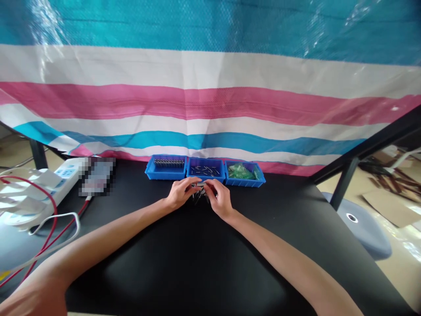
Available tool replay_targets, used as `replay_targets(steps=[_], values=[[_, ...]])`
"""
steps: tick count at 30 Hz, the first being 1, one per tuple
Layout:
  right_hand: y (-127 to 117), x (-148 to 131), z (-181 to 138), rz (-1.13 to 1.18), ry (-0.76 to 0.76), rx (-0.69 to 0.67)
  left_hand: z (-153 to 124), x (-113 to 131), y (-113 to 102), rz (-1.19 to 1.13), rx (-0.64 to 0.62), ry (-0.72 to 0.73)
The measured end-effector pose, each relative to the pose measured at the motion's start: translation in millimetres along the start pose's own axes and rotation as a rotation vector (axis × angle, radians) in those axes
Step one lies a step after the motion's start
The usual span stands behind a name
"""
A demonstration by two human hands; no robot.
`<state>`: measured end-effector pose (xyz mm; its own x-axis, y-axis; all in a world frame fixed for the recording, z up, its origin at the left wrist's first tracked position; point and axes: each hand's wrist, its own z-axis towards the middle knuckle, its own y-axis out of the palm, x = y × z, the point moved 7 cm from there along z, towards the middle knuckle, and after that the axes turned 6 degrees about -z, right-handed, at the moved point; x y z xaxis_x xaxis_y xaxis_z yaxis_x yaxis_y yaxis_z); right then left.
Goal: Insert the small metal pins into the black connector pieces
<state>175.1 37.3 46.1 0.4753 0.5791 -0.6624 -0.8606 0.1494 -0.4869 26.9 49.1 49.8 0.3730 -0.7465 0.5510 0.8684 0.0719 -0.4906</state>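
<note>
Both my hands meet over the black table point(197, 250), just in front of three blue bins. My left hand point(179, 192) and my right hand point(221, 197) have their fingers curled together around a small dark metal part point(200, 189) held between them, with thin pins sticking down from it. The left bin point(166, 168) holds a row of dark parts, the middle bin point(206, 169) holds loose metal pins, and the right bin point(245, 173) holds green pieces.
A white power strip point(62, 180) with red and white cables point(49, 219) lies at the left. A striped plastic sheet point(210, 101) hangs behind the bins. A black frame bar point(365, 147) and a grey stool point(362, 224) stand to the right.
</note>
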Motion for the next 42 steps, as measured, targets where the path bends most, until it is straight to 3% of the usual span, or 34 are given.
replay_targets(steps=[6,11,16,19,24,30,35,42], values=[[-0.5,-1.3,1.2,-0.031,-0.005,-0.003,1.8,10.4,-2.9,0.005,0.068,0.103],[-0.7,-1.8,2.7,-0.03,-0.013,0.002,7.3,12.5,-8.9,0.02,0.091,0.051],[-0.8,-1.8,3.2,-0.002,0.01,-0.006,38.5,8.2,-40.8,0.053,0.149,-0.009],[-1.5,-3.4,3.5,-0.007,0.008,-0.006,56.9,-15.1,-64.3,0.096,0.173,-0.129],[-0.9,-5.1,3.5,-0.019,-0.011,-0.023,65.4,-60.0,-66.4,0.245,-0.081,-0.29],[-0.1,-4.3,2.7,-0.02,-0.008,-0.031,64.0,-78.0,-48.1,0.372,-0.308,-0.328],[0.1,-5.1,2.8,-0.008,-0.02,-0.033,64.1,-91.3,-39.8,0.436,-0.401,-0.436],[0.5,-4.8,2.7,-0.014,-0.012,-0.04,62.0,-96.3,-37.2,0.365,-0.387,-0.48]])
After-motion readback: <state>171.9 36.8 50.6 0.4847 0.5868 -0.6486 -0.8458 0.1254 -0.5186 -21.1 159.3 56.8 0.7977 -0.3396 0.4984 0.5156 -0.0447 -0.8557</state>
